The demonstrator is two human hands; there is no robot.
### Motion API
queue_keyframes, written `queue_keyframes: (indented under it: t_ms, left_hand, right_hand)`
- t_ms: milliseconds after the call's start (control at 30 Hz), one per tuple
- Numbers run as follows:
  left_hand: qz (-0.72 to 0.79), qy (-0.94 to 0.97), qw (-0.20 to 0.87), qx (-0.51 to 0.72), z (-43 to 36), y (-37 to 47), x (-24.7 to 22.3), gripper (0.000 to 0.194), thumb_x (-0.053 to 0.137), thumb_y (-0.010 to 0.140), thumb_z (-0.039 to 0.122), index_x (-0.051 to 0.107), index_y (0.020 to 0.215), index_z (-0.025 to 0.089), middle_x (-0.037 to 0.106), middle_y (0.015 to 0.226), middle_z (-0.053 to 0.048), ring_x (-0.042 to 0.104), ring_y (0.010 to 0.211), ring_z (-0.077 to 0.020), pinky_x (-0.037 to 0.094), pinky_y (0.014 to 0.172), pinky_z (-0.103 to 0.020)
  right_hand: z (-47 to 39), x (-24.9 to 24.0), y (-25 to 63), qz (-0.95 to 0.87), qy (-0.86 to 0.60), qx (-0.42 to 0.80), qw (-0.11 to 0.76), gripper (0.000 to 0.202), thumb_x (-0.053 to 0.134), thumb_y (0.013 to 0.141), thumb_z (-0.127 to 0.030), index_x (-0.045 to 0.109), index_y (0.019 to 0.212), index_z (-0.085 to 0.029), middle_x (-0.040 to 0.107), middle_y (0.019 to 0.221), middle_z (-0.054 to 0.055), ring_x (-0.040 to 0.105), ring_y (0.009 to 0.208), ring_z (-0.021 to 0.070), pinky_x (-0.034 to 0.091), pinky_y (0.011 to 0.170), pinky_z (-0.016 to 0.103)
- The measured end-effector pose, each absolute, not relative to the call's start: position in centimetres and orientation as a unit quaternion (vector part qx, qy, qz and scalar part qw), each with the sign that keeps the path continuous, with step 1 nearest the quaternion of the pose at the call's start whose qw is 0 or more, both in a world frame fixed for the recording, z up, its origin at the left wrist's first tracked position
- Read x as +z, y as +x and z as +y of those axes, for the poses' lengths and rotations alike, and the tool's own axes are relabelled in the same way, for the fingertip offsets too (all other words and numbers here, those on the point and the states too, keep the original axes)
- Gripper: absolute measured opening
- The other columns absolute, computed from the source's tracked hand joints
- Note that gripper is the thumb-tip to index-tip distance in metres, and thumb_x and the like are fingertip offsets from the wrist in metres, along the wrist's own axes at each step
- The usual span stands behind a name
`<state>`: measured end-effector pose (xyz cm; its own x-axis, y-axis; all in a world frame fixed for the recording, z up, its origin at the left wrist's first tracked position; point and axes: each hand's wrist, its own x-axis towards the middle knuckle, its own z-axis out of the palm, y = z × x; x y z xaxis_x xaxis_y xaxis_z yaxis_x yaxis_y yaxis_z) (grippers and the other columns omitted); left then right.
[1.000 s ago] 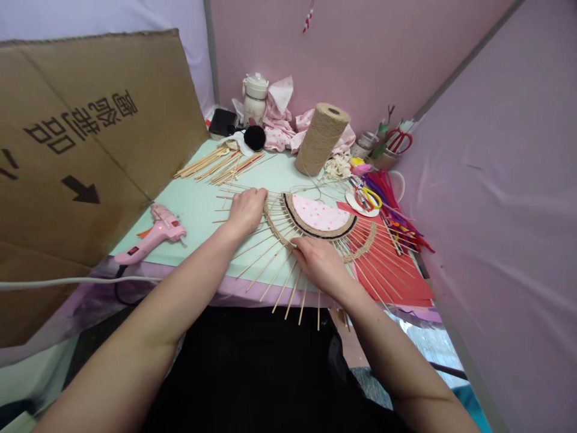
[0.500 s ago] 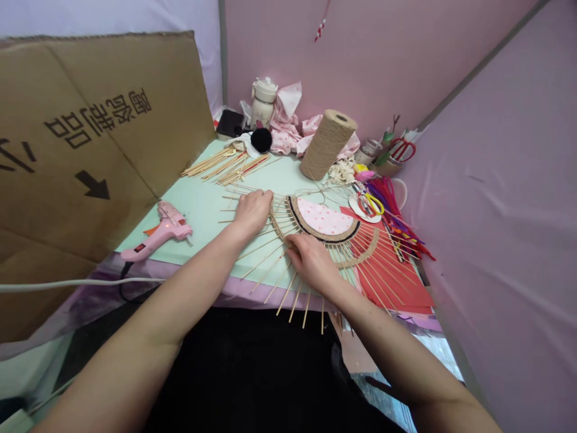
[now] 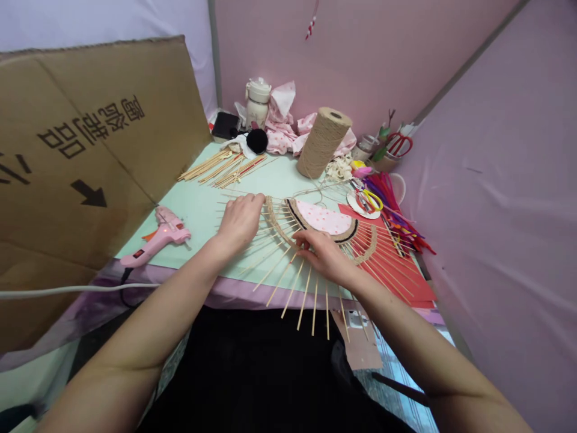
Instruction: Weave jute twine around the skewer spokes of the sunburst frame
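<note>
A half-round fan of thin wooden sticks (image 3: 314,304) lies on the table, its sticks spreading toward me. Pink dotted fabric (image 3: 325,218) covers its middle, edged with twine and a black line. Farther out, a band of brown twine (image 3: 271,218) curves across the sticks. My left hand (image 3: 242,221) is closed over the fan's left edge, at the end of the band; its fingertips are partly hidden. Thumb and fingers of my right hand (image 3: 321,254) pinch at the twine band on the near side. The piece between them is mostly hidden.
A pink glue gun (image 3: 155,237) lies at left before a cardboard sheet (image 3: 148,144). Loose sticks (image 3: 225,166) and a big twine spool (image 3: 325,143) stand behind the fan. Yellow-handled scissors (image 3: 373,200), red paper (image 3: 417,288) and coloured pipe cleaners (image 3: 394,207) are at right.
The fan has turned slightly, its near sticks shifting to the right. My right hand has moved a little right along the twine band; my left hand has shifted slightly left.
</note>
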<state>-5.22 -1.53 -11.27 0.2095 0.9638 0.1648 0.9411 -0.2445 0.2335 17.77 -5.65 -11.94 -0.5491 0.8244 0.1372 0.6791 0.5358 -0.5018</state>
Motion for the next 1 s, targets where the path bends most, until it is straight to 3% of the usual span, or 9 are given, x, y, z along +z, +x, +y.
queue_keyframes:
  t_ms: [167, 267, 500, 700, 833, 1000]
  left_hand:
    - [0.583, 0.803, 0.038, 0.116, -4.2, -4.9, -12.0, 0.035, 0.035, 0.090, 0.009, 0.057, 0.116, 0.016, 0.065, 0.106, -0.013, 0.059, 0.101, -0.0295, 0.044, 0.084, -0.041]
    - [0.565, 0.813, 0.037, 0.134, -5.1, -4.9, -12.3, 0.035, 0.036, 0.087, 0.006, 0.058, 0.114, 0.016, 0.065, 0.104, -0.012, 0.059, 0.099, -0.0289, 0.044, 0.084, -0.042]
    - [0.495, 0.845, 0.044, 0.198, -5.0, -6.0, -12.2, 0.035, 0.038, 0.088, 0.008, 0.056, 0.117, 0.017, 0.063, 0.102, -0.011, 0.056, 0.102, -0.0267, 0.045, 0.087, -0.038]
    - [0.509, 0.822, 0.120, 0.227, -4.7, -6.5, -11.7, 0.030, 0.040, 0.090, 0.014, 0.055, 0.115, 0.020, 0.063, 0.099, -0.006, 0.060, 0.088, -0.0209, 0.047, 0.076, -0.033]
    - [0.520, 0.807, 0.141, 0.240, -4.8, -6.4, -11.1, 0.026, 0.041, 0.090, 0.016, 0.057, 0.111, 0.019, 0.065, 0.097, -0.006, 0.062, 0.087, -0.0197, 0.047, 0.076, -0.032]
    - [0.518, 0.832, 0.073, 0.185, -5.6, -6.6, -9.2, 0.026, 0.051, 0.090, 0.020, 0.056, 0.115, 0.019, 0.065, 0.105, -0.007, 0.063, 0.092, -0.0217, 0.047, 0.076, -0.033]
  right_hand:
    - [-7.2, -13.4, 19.7, -0.870, -0.416, 0.209, 0.161, 0.016, 0.064, 0.088, -0.015, 0.061, 0.103, -0.018, 0.069, 0.090, 0.004, 0.061, 0.089, 0.0199, 0.039, 0.087, 0.036]
    - [-7.8, -14.5, 20.8, -0.877, -0.400, 0.193, 0.186, 0.013, 0.061, 0.092, -0.018, 0.062, 0.105, -0.019, 0.070, 0.095, 0.006, 0.061, 0.094, 0.0211, 0.038, 0.088, 0.037]
    - [-8.3, -15.5, 21.3, -0.892, -0.366, 0.131, 0.230, 0.018, 0.052, 0.099, -0.024, 0.062, 0.113, -0.020, 0.071, 0.101, 0.008, 0.060, 0.097, 0.0210, 0.038, 0.088, 0.037]
    - [-8.3, -15.8, 21.5, -0.906, -0.343, 0.097, 0.228, 0.022, 0.048, 0.101, -0.026, 0.066, 0.112, -0.021, 0.070, 0.103, 0.009, 0.060, 0.095, 0.0198, 0.039, 0.086, 0.037]
    - [-8.3, -15.9, 21.6, -0.915, -0.330, 0.061, 0.223, 0.024, 0.047, 0.101, -0.024, 0.067, 0.114, -0.023, 0.069, 0.101, 0.008, 0.058, 0.091, 0.0193, 0.040, 0.084, 0.038]
    - [-8.4, -15.8, 21.6, -0.929, -0.314, 0.027, 0.194, 0.027, 0.044, 0.102, -0.018, 0.064, 0.119, -0.021, 0.068, 0.101, 0.009, 0.055, 0.092, 0.0202, 0.041, 0.084, 0.039]
